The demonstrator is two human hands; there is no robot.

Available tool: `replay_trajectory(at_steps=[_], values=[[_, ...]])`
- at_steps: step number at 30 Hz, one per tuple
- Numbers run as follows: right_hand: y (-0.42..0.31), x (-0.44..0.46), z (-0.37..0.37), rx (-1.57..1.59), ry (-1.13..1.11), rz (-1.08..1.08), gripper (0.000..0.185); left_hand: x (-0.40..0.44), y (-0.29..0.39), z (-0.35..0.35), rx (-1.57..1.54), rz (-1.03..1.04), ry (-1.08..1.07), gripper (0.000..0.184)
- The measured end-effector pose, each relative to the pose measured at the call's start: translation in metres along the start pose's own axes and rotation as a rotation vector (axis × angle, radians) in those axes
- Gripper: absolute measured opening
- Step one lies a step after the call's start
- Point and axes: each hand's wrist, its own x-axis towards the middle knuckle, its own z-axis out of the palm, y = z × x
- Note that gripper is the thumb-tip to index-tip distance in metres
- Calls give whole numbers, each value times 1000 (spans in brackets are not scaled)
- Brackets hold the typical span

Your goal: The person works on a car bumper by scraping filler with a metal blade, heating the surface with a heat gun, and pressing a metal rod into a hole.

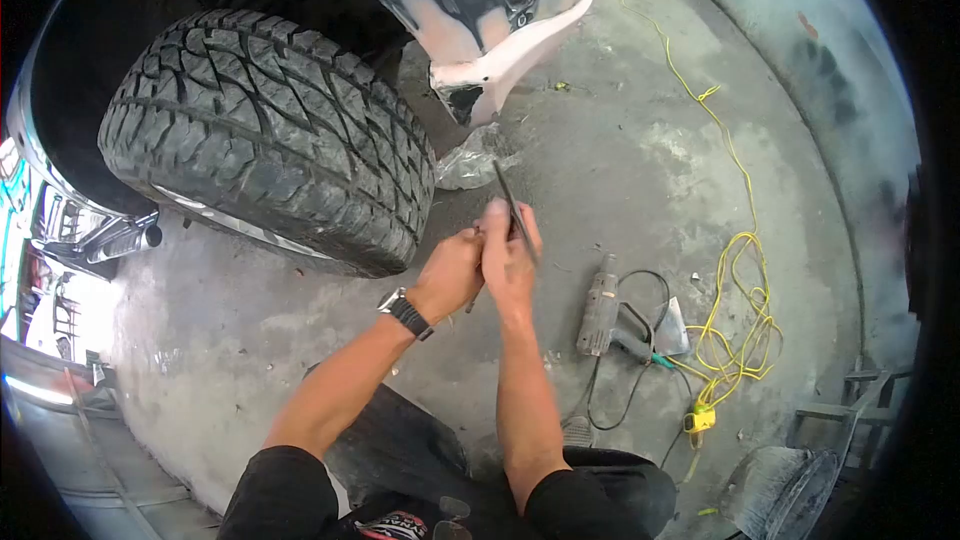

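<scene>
Both my hands meet in front of the big black tyre, below the car's bumper corner, which shows pale pinkish patches on dark paint. My right hand is closed on a thin, dark, flat strip that points up and away from me; its exact kind is unclear. My left hand, with a watch on the wrist, is closed and touches the right one. A short bit of something thin pokes out beneath it, but what the fingers grip is hidden.
On the concrete floor to the right lies a heat-gun-like power tool with a black cord. A yellow extension cord is tangled beside it and runs toward the back. Crumpled clear plastic lies under the bumper. A metal frame stands at lower right.
</scene>
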Motion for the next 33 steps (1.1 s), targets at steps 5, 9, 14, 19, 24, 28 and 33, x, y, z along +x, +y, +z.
replay_trajectory(at_steps=[5,9,14,19,24,28,33], values=[[-22,7,1,156,159,155,17,13,37,-47,44,-151,-5,10],[-34,9,6,39,236,-211,12,29,46,-62,-45,-99,120,6],[-55,2,13,-121,261,-284,11,50,39,-88,-715,-352,405,48],[-47,2,22,-158,177,-175,13,68,32,-87,-920,-214,445,65],[-55,10,29,-54,224,-234,15,76,37,-87,-956,-178,418,72],[-51,16,30,-149,251,-333,15,78,38,-87,-1028,-142,424,75],[-49,25,32,-187,303,-429,13,90,30,-90,-1101,-78,443,78]])
